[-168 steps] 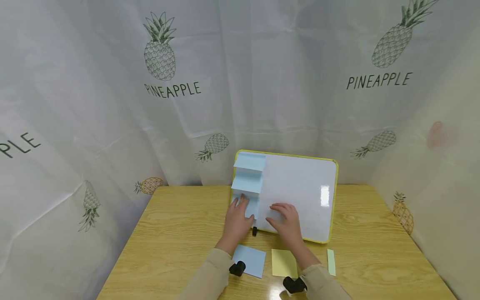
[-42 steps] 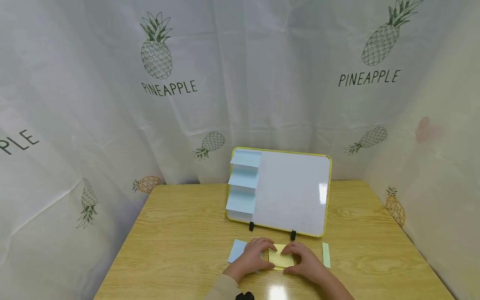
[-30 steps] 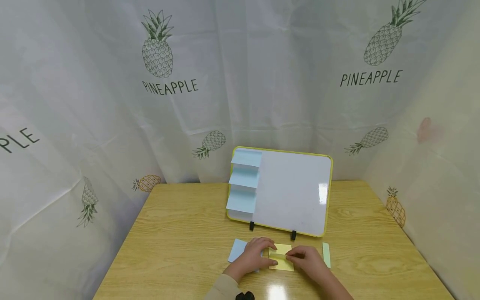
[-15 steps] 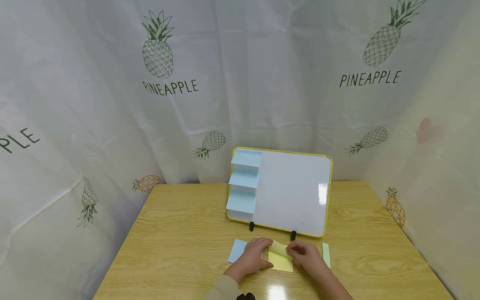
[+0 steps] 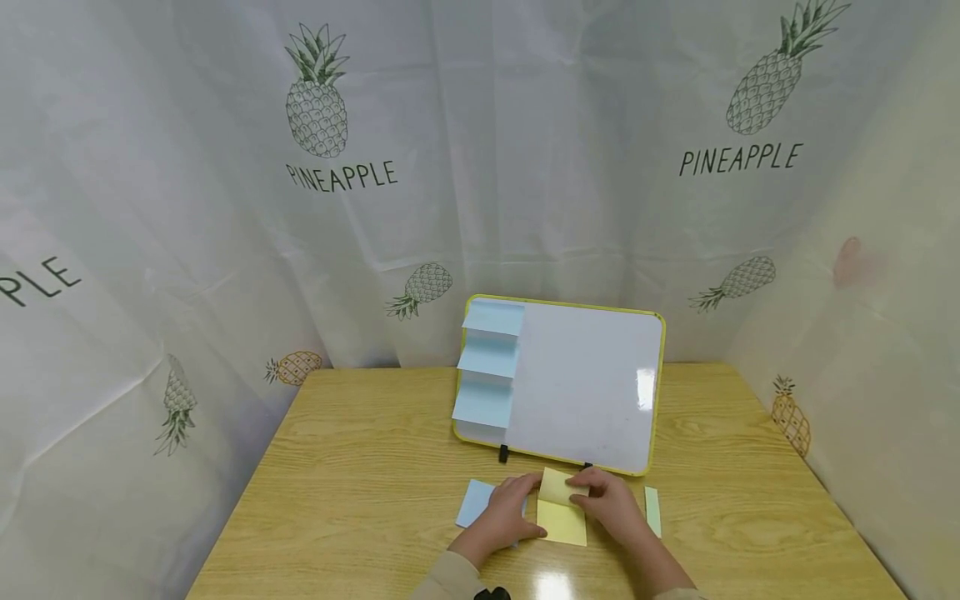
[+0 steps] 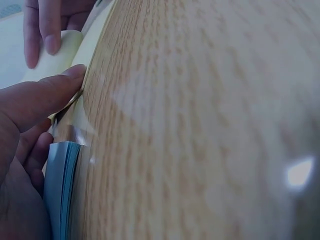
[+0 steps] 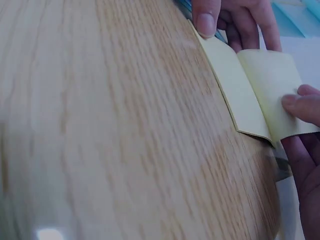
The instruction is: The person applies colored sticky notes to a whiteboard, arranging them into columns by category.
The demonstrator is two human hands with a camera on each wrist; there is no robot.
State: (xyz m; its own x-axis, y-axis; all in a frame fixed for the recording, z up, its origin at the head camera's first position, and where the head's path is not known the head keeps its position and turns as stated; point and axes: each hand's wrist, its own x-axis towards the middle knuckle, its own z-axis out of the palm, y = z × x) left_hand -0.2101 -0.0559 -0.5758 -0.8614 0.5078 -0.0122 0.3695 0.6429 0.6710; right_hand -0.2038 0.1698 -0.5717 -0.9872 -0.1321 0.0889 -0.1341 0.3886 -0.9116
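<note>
In the head view a yellow sticky note pad (image 5: pixel 562 525) lies on the table in front of the whiteboard. My left hand (image 5: pixel 504 517) holds the pad at its left side, thumb near the front corner and index finger at the far edge. My right hand (image 5: pixel 613 507) pinches the top yellow sticky note (image 5: pixel 557 486) between thumb and fingers. That sheet is curled up and back toward the board; in the right wrist view, its far end still joins the pad (image 7: pixel 230 82). A blue sticky note pad (image 5: pixel 472 502) is partly hidden under my left hand.
Behind the pads stands a yellow-framed whiteboard (image 5: pixel 588 383) on small black feet (image 5: pixel 503 453). Three light blue sticky notes (image 5: pixel 486 358) hang in a column down its left side. A pale green strip of notes (image 5: pixel 652 510) lies right of my right hand. A pineapple-print curtain (image 5: pixel 525 167) surrounds the table.
Both hands have come down from the whiteboard to the yellow pad, and the third blue note now hangs free. My right hand has peeled the top yellow sheet up and away toward the board.
</note>
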